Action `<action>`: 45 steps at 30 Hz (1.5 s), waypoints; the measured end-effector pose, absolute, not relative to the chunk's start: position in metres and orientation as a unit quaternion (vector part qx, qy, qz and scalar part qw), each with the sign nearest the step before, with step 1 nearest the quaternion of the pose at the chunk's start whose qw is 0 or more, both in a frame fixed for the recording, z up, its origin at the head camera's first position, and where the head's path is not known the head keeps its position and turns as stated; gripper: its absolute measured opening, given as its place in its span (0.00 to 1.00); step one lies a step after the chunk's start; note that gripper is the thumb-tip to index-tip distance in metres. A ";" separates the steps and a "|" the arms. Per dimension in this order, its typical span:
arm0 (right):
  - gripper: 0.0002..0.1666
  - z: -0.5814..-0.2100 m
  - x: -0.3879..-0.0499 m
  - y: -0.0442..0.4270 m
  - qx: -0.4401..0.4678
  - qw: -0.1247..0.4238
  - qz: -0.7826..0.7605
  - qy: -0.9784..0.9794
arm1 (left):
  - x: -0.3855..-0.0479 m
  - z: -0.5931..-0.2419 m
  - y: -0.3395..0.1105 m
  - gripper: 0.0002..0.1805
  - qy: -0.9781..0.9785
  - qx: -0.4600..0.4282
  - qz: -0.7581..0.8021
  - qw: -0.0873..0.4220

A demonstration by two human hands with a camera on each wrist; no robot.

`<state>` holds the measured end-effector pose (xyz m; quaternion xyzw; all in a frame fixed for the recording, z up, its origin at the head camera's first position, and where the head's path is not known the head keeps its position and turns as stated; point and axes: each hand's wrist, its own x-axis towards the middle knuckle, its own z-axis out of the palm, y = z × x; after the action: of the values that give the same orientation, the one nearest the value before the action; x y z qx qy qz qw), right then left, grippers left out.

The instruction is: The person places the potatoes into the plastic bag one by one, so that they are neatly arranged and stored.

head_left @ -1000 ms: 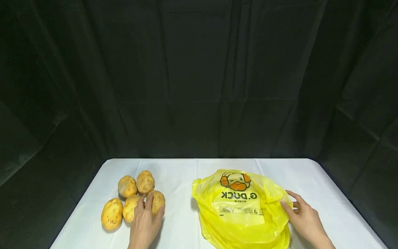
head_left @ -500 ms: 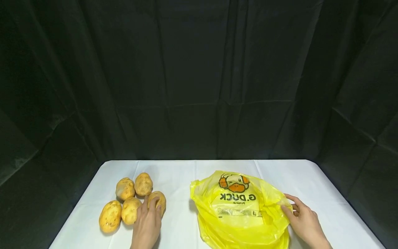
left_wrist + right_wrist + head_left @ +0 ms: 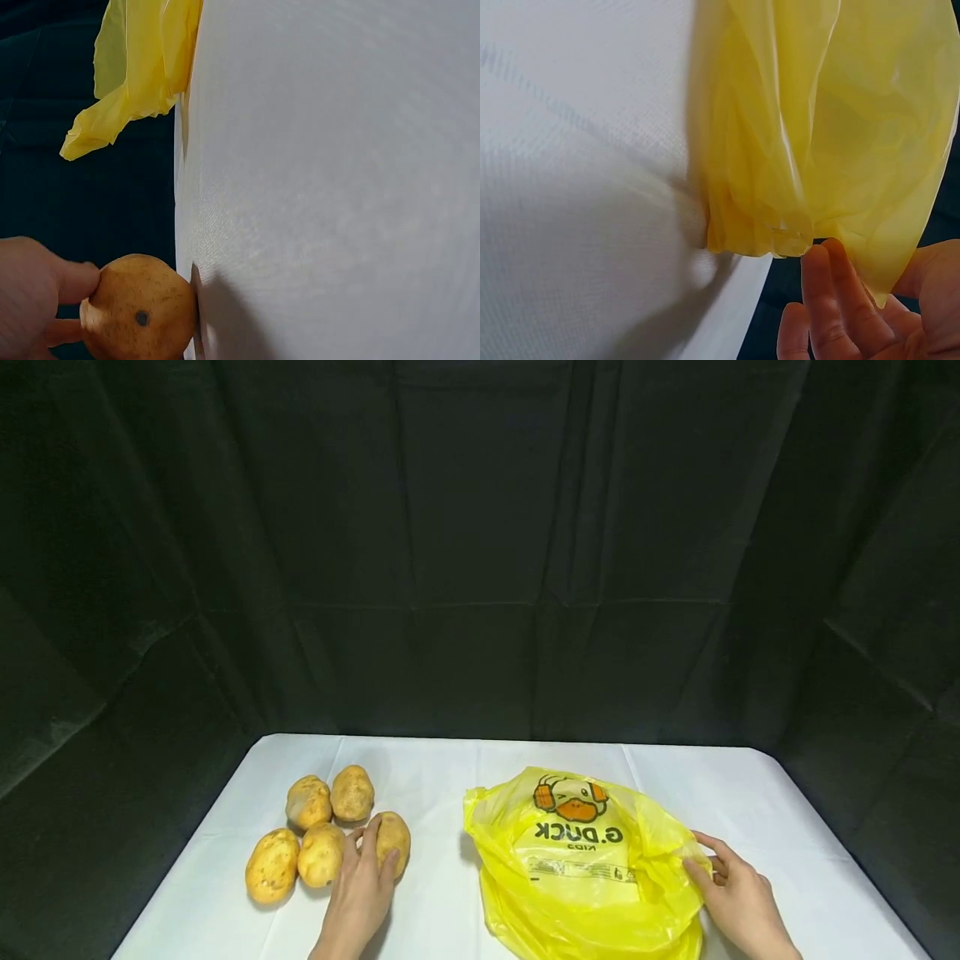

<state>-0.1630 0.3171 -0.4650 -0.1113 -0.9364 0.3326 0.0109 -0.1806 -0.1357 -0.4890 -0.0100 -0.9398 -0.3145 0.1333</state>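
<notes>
In the head view my left hand grips a brown potato at the right of a group of potatoes, fingers on its near left side. The left wrist view shows the thumb against this potato, low by the white cloth. My right hand pinches the right edge of a yellow plastic bag printed with a duck. In the right wrist view the thumb and fingertips meet at the lower edge of the bag. The inside of the bag is largely hidden.
Several other potatoes lie close together at the left: one potato nearest the left edge, another potato beside my left hand, and two behind. A white cloth covers the table. Black curtains enclose its back and sides.
The gripped potato has shifted slightly right with my left hand, widening the gap to its neighbours. My right hand keeps its hold on the bag's edge. The head view has moved slightly.
</notes>
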 end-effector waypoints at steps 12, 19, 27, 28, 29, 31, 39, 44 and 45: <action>0.32 -0.466 -0.164 0.316 -0.107 0.020 0.331 -0.937 | -0.184 -0.489 -0.143 0.45 -0.908 0.035 -0.411 0.069; 0.30 -0.466 -0.163 0.316 -0.109 0.024 0.332 -0.937 | -0.187 -0.487 -0.143 0.45 -0.857 0.055 -0.507 0.071; 0.30 -0.467 -0.163 0.316 -0.113 0.018 0.336 -0.935 | -0.188 -0.478 -0.141 0.45 -0.786 0.064 -0.614 0.001; 0.30 -0.468 -0.163 0.317 -0.113 0.017 0.336 -0.935 | -0.188 -0.477 -0.140 0.45 -0.781 0.063 -0.622 -0.005; 0.30 -0.468 -0.163 0.317 -0.113 0.018 0.336 -0.935 | -0.188 -0.476 -0.139 0.45 -0.776 0.061 -0.628 -0.009; 0.30 -0.468 -0.163 0.317 -0.110 0.022 0.335 -0.936 | -0.188 -0.474 -0.137 0.45 -0.765 0.054 -0.641 -0.016; 0.30 -0.467 -0.163 0.317 -0.104 0.026 0.333 -0.937 | -0.189 -0.462 -0.128 0.44 -0.738 -0.001 -0.673 -0.052; 0.30 -0.467 -0.164 0.317 -0.107 0.021 0.332 -0.937 | -0.191 -0.457 -0.119 0.43 -0.710 -0.048 -0.698 -0.080; 0.30 -0.467 -0.164 0.317 -0.108 0.020 0.331 -0.937 | -0.192 -0.456 -0.117 0.43 -0.706 -0.054 -0.700 -0.087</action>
<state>-0.1638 0.3175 -0.4672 -0.1075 -0.9373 0.3309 0.0201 -0.1916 -0.1174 -0.4557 -0.0540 -0.7063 -0.7005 -0.0868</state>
